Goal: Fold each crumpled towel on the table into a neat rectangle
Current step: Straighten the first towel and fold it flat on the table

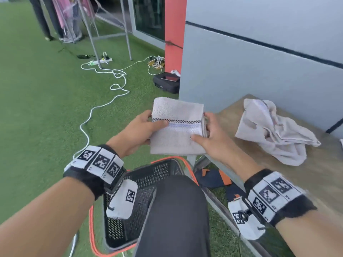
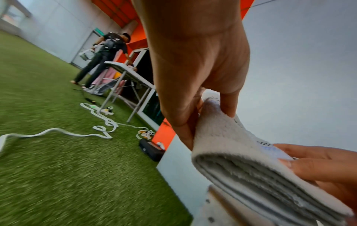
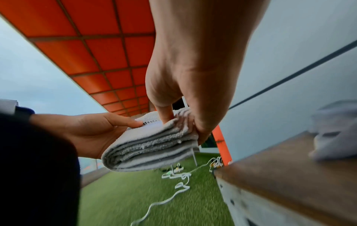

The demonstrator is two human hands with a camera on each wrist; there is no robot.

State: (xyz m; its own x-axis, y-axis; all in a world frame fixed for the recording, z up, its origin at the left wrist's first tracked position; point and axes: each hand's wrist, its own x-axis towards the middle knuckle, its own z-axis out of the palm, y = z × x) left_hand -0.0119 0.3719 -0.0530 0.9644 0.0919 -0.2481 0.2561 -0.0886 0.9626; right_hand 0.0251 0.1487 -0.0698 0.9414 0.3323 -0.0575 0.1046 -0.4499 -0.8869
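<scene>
Off the table's left edge, in the air above a black mesh basket [image 1: 148, 175], folded towel [image 1: 176, 127] pinched between left hand [image 1: 141, 130] and right hand [image 1: 213, 134], thumbs on top. Basket interior mostly hidden by the person's knee; looks empty, hard to tell. Crumpled towel [image 1: 274, 130] lies on the wooden table [image 1: 315, 182], blurred in the right wrist view.

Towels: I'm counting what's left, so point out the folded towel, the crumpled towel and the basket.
folded towel [image 1: 176, 127], head view, striped band.
crumpled towel [image 1: 274, 130], head view, middle of heap.
basket [image 1: 148, 175], head view, mesh wall.
</scene>
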